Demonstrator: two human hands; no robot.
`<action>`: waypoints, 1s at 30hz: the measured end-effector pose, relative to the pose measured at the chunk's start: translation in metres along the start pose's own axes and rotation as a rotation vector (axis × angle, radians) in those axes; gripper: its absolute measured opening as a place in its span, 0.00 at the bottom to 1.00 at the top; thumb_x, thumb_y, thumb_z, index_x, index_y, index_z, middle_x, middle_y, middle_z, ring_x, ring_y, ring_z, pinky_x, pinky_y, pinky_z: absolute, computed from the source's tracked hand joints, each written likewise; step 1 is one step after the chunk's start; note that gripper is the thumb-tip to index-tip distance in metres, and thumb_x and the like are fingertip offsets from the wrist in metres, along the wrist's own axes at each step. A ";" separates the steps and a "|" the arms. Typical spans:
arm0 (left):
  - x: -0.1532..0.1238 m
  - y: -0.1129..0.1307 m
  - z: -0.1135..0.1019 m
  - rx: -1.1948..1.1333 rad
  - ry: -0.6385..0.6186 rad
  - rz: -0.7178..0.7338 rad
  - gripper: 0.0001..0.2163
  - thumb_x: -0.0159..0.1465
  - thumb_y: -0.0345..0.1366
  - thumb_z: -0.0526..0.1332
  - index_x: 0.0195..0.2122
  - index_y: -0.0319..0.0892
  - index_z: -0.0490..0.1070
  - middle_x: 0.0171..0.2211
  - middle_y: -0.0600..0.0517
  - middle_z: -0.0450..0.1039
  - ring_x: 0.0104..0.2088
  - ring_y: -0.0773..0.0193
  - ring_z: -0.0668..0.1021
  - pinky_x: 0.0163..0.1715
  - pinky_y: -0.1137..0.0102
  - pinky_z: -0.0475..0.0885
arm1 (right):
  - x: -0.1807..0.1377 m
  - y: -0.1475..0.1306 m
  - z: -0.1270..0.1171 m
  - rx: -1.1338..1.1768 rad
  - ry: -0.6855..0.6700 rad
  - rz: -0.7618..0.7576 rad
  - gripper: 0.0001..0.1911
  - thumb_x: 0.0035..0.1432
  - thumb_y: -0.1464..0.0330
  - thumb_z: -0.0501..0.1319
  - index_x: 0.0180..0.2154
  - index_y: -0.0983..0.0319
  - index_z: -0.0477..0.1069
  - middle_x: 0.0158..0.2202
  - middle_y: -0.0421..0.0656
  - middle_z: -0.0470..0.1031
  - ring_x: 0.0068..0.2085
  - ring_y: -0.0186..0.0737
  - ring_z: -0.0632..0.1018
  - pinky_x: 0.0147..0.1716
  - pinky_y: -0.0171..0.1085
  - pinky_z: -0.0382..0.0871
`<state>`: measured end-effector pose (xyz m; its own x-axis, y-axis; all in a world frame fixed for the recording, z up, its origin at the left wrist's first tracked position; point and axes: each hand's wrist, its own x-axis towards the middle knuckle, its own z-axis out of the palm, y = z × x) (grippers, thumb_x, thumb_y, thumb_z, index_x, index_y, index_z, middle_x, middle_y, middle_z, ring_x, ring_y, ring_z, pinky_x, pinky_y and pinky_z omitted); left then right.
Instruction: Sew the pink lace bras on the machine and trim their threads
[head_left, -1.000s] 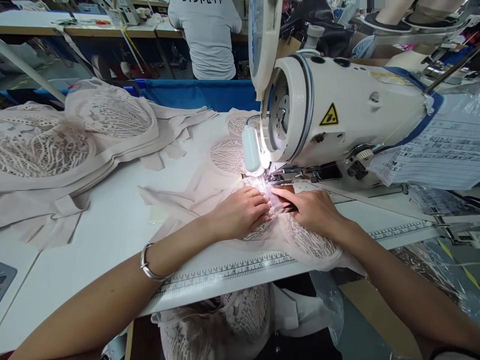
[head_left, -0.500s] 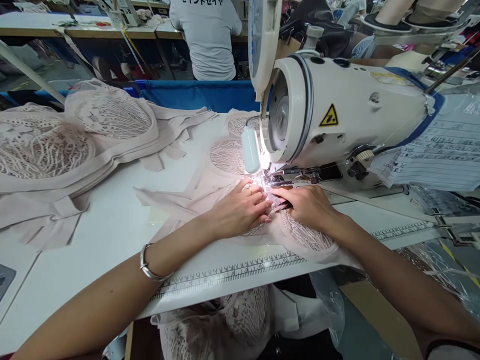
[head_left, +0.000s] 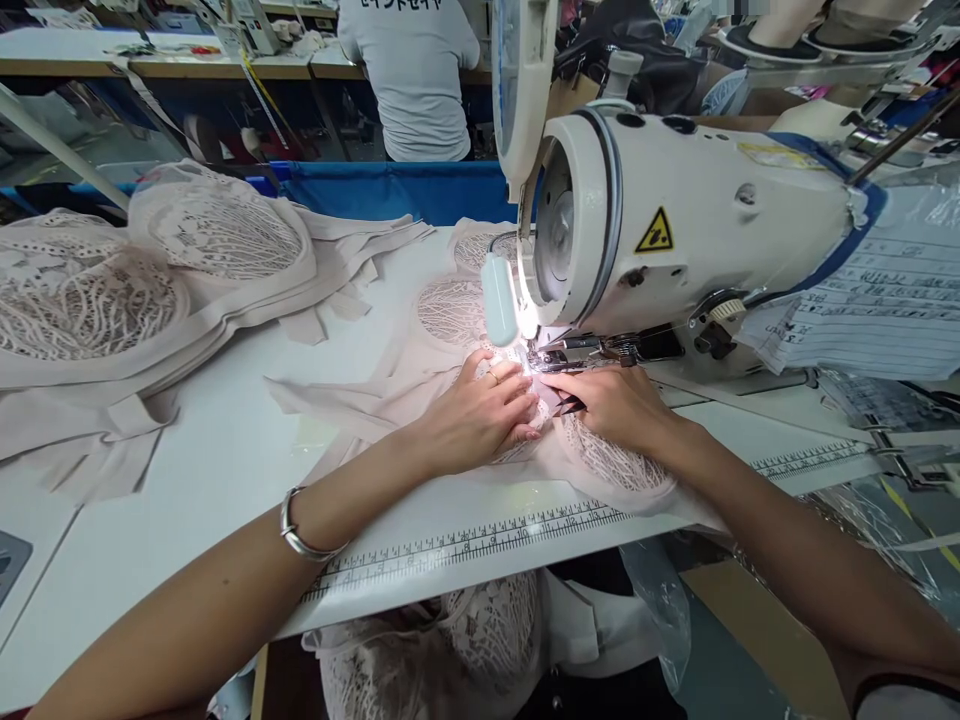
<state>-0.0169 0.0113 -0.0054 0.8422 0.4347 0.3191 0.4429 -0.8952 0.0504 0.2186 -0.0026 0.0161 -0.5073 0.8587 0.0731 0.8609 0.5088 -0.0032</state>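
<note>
Directly under the flattened left hand (head_left: 480, 415) and the right hand (head_left: 619, 405), curled around a dark tool (head_left: 571, 405), lies a lace bra (head_left: 609, 462).

Open tabletop (head_left: 221, 430) beside stacked garments (head_left: 225, 235), sewing machine (head_left: 697, 225) blocking right

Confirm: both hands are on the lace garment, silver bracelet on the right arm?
Wrong arm: the head view shows the silver bracelet on the left arm. The left hand and right hand are indeed on the lace garment.
</note>
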 end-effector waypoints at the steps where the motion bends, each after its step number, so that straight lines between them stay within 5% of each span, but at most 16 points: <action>1: 0.000 0.000 0.000 -0.002 -0.002 -0.004 0.18 0.77 0.43 0.48 0.49 0.40 0.75 0.54 0.44 0.77 0.59 0.48 0.72 0.61 0.48 0.54 | -0.001 0.001 0.000 0.004 0.016 -0.012 0.30 0.51 0.78 0.58 0.54 0.53 0.78 0.38 0.39 0.86 0.36 0.42 0.82 0.26 0.36 0.57; 7: 0.001 0.000 -0.002 -0.022 -0.044 -0.015 0.21 0.77 0.46 0.46 0.51 0.38 0.73 0.50 0.42 0.78 0.56 0.48 0.74 0.62 0.44 0.52 | -0.003 0.007 0.005 0.038 0.091 -0.091 0.26 0.54 0.78 0.58 0.50 0.53 0.80 0.37 0.37 0.86 0.39 0.39 0.82 0.27 0.35 0.58; 16: 0.001 -0.001 -0.003 -0.038 -0.047 -0.026 0.21 0.77 0.45 0.44 0.52 0.39 0.73 0.52 0.43 0.78 0.55 0.50 0.75 0.62 0.44 0.52 | 0.002 0.011 0.001 -0.019 0.006 -0.065 0.29 0.54 0.81 0.54 0.51 0.53 0.79 0.35 0.38 0.84 0.34 0.39 0.77 0.25 0.38 0.49; 19: 0.001 0.001 -0.003 -0.038 -0.052 -0.039 0.19 0.77 0.43 0.45 0.53 0.42 0.73 0.50 0.44 0.78 0.52 0.50 0.76 0.61 0.42 0.53 | -0.008 0.014 -0.001 -0.082 0.049 0.009 0.15 0.63 0.70 0.57 0.48 0.59 0.78 0.33 0.43 0.83 0.32 0.42 0.77 0.26 0.38 0.48; 22: 0.001 0.003 -0.001 -0.004 -0.027 -0.057 0.18 0.77 0.42 0.46 0.52 0.41 0.73 0.50 0.42 0.78 0.54 0.48 0.75 0.61 0.41 0.54 | -0.021 0.016 -0.001 -0.110 0.060 0.027 0.18 0.62 0.56 0.62 0.46 0.62 0.75 0.27 0.44 0.81 0.28 0.44 0.75 0.26 0.38 0.49; 25: 0.002 0.006 0.001 0.012 -0.008 -0.064 0.18 0.76 0.41 0.46 0.51 0.38 0.73 0.52 0.39 0.76 0.59 0.45 0.72 0.61 0.42 0.54 | -0.031 0.018 0.004 -0.106 0.137 -0.107 0.11 0.64 0.68 0.58 0.46 0.61 0.76 0.24 0.40 0.77 0.25 0.39 0.71 0.27 0.37 0.50; 30: 0.002 0.007 0.001 -0.037 -0.032 -0.053 0.17 0.76 0.39 0.47 0.53 0.36 0.71 0.49 0.41 0.77 0.53 0.50 0.76 0.63 0.44 0.52 | -0.032 0.020 0.013 -0.125 0.318 -0.354 0.25 0.62 0.81 0.50 0.50 0.58 0.79 0.22 0.37 0.72 0.25 0.35 0.66 0.28 0.36 0.52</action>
<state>-0.0116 0.0060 -0.0053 0.8273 0.4843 0.2847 0.4761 -0.8734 0.1021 0.2510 -0.0190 0.0004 -0.7490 0.5635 0.3487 0.6461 0.7378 0.1955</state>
